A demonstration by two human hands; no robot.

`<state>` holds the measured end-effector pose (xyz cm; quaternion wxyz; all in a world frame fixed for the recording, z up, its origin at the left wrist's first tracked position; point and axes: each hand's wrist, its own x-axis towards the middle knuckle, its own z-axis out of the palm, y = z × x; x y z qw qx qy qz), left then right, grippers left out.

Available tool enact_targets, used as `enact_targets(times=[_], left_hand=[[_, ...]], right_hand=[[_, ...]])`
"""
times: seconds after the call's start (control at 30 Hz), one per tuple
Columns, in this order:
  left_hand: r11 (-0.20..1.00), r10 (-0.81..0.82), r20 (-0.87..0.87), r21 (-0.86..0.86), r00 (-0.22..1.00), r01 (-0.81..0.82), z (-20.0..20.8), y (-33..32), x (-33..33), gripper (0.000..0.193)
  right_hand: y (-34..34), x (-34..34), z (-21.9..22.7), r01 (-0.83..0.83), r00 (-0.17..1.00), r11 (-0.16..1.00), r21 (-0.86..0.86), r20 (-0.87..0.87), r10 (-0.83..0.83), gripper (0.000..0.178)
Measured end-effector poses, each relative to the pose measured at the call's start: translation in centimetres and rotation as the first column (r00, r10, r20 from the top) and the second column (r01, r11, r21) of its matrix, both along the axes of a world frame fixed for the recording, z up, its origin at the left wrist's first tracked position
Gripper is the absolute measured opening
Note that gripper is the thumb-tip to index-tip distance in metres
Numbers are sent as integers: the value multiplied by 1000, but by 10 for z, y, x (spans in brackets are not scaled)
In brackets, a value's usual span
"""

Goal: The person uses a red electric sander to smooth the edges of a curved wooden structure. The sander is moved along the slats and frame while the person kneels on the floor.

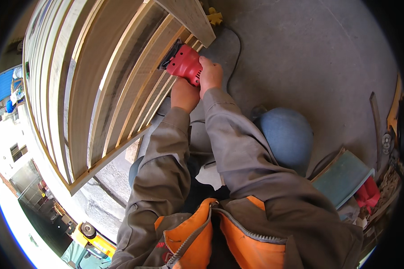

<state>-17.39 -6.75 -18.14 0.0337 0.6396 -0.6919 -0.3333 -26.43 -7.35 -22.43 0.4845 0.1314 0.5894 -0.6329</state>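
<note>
Head view — sander juts leftward from right grip.

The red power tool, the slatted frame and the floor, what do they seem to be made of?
The red power tool looks like hard plastic with a soft sheen, judging by its even colour and rounded shell. The slatted frame seems to be wood, probably unpainted, since streaky grain shows along its slats. The grey floor is likely bare concrete: dull, with faint lines.

A head-worn fisheye looks down toward the red power tool.
</note>
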Motion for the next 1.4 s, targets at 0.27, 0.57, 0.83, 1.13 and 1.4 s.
enact_targets(times=[0.27, 0.57, 0.83, 1.13, 1.4], left_hand=[[998, -33, -52, -60, 998, 30, -11, -4, -6, 40], [992, 17, -45, -123, 999, -23, -24, 23, 46, 48], [991, 132, 16, -12, 991, -131, -22, 51, 124, 64], [310, 939, -344, 809, 25, -499, -27, 62, 128, 51], [543, 840, -438, 662, 321, -517, -43, 61, 146, 40]], right_hand=[[1, -11, 20, 7, 999, 1000, 3, -44, -7, 35], [25, 37, 22, -99, 989, 995, 26, -106, 101, 45], [61, 102, 28, -290, 955, 957, 17, -58, 290, 55], [74, 137, 11, -275, 960, 961, 3, -41, 275, 47], [68, 132, 15, -171, 984, 985, -26, 38, 172, 44]])
